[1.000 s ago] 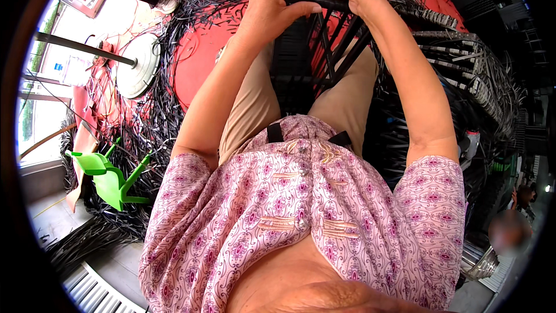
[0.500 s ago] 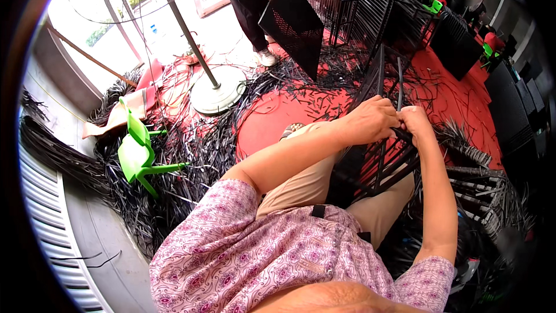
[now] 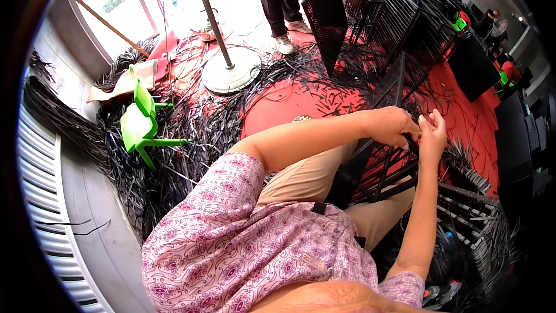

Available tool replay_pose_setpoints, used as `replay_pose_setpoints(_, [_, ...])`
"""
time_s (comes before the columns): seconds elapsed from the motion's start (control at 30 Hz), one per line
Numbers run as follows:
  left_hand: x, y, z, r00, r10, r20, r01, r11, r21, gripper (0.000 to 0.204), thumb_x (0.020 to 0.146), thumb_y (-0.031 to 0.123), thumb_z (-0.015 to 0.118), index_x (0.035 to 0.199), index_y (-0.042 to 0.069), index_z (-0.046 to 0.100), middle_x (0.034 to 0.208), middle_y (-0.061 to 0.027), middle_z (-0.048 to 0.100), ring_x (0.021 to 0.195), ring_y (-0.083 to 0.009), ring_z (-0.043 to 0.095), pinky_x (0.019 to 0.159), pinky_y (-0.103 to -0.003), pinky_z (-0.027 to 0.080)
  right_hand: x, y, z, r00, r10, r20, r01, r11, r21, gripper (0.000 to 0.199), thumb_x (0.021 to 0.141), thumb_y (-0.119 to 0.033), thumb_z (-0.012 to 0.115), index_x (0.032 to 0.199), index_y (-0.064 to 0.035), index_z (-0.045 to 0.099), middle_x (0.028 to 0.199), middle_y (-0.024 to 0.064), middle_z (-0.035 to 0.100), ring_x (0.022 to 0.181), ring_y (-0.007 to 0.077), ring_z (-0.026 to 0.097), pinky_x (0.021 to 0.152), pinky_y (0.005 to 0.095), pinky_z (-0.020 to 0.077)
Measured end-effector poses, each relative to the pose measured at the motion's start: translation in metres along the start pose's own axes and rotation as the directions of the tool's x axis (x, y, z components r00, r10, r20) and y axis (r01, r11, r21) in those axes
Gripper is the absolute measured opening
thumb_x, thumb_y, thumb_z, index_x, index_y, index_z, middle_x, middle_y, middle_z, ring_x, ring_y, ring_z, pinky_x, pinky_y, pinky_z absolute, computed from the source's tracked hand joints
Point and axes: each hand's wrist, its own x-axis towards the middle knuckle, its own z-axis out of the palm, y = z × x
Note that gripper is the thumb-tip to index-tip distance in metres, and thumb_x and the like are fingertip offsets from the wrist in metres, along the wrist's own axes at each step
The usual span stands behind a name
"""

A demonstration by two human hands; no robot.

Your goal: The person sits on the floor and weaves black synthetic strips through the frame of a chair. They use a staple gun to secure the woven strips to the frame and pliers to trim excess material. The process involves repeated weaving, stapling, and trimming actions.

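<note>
A black frame with slats and open lattice (image 3: 379,165) stands tilted between my knees. Over its upper right corner my two hands meet. My left hand (image 3: 394,126) is closed, its fingers curled down toward the right one. My right hand (image 3: 432,138) pinches close beside it, with some fingers raised. Whatever lies between the fingertips is too small and dark to make out. Part of the frame hides behind my left forearm.
Black plastic strips (image 3: 174,168) cover much of the red floor (image 3: 278,110). A green chair (image 3: 142,119) and a round pole base (image 3: 231,72) stand left. Ahead, a person (image 3: 272,0) is beside a black panel (image 3: 327,35). Bundled strips (image 3: 475,208) lie right.
A strip that stood up above my hands no longer shows there. Fingers of my right hand have lifted. My view has shifted, and the person's black panel is turned more edge-on.
</note>
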Motion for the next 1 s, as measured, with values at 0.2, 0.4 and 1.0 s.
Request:
replay_pose_setpoints(0.2, [0.011, -0.004, -0.008, 0.971, -0.146, 0.189, 0.166, 0.982, -0.095, 0.037, 0.083, 0.023, 0.076, 0.116, 0.008, 0.070, 0.107, -0.0124, 0.074, 0.103, -0.0306, 0.070, 0.090, -0.042, 0.054, -0.018, -0.008, -0.002, 0.987, -0.124, -0.103, 0.146, 0.959, 0.242, 0.047, 0.096, -0.005, 0.066, 0.140, 0.0069, 0.053, 0.128, 0.0114, 0.062, 0.099, 0.0142, 0.060, 0.087, 0.0300, 0.0511])
replay_pose_setpoints(0.4, [0.021, -0.001, -0.015, 0.930, -0.184, 0.319, 0.243, 0.957, -0.159, 0.043, 0.086, 0.021, 0.074, 0.126, 0.008, 0.067, 0.113, -0.0143, 0.073, 0.109, -0.0301, 0.070, 0.094, -0.040, 0.053, -0.083, 0.004, -0.006, 0.864, -0.426, -0.268, 0.431, 0.901, -0.042, 0.020, 0.100, -0.005, 0.062, 0.118, 0.0048, 0.062, 0.116, 0.0096, 0.064, 0.098, 0.0141, 0.060, 0.087, 0.0306, 0.0504])
replay_pose_setpoints(1.0, [0.040, -0.001, -0.023, 0.827, -0.222, 0.516, 0.367, 0.909, -0.198, 0.042, 0.087, 0.012, 0.073, 0.127, 0.003, 0.066, 0.103, -0.0101, 0.073, 0.097, -0.0211, 0.069, 0.088, -0.035, 0.053, -0.137, 0.007, 0.007, 0.980, -0.139, -0.145, 0.114, 0.980, -0.164, 0.025, 0.096, -0.014, 0.071, 0.114, 0.0013, 0.066, 0.076, 0.0087, 0.065, 0.061, 0.0189, 0.059, 0.059, 0.0341, 0.0493])
